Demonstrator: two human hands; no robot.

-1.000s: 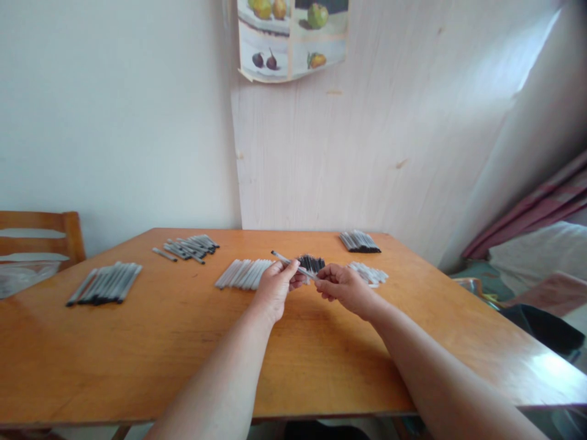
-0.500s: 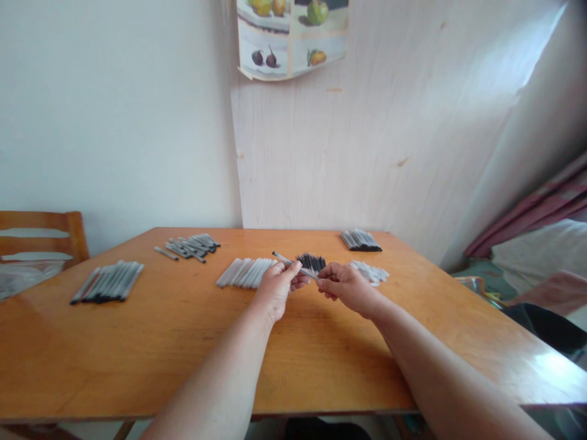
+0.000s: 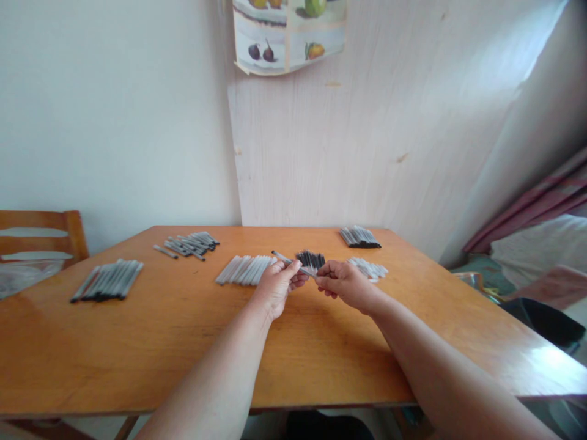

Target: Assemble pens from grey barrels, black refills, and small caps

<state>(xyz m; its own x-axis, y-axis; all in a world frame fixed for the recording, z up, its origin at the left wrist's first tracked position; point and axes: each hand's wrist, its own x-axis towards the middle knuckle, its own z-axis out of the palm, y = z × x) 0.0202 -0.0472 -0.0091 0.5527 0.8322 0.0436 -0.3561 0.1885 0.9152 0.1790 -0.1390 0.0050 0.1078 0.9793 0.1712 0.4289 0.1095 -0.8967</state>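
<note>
A slim pen (image 3: 281,257) with a pale barrel and a dark left end slants between my hands, above the table. My left hand (image 3: 277,285) is closed around its barrel, thumb on top. At the pen's lower right end, my right hand (image 3: 347,282) pinches with thumb and fingers; the very tip is hidden by them. Just behind the hands lies a bunch of small black-ended parts (image 3: 312,260). A row of whitish pen tubes (image 3: 244,271) lies left of my left hand. Beyond my right hand is a pile of short translucent pieces (image 3: 370,269), partly covered by it.
On the wooden table (image 3: 183,348), dark-ended pens (image 3: 110,280) lie at the left, more pens (image 3: 192,244) lie loosely at the back left, and a neat stack of pens (image 3: 360,237) sits at the back right. A wooden chair (image 3: 73,235) stands at the left.
The whole view has shifted slightly upward in the picture. Both hands keep nearly the same grip on the pen, and the piles stay where they were.
</note>
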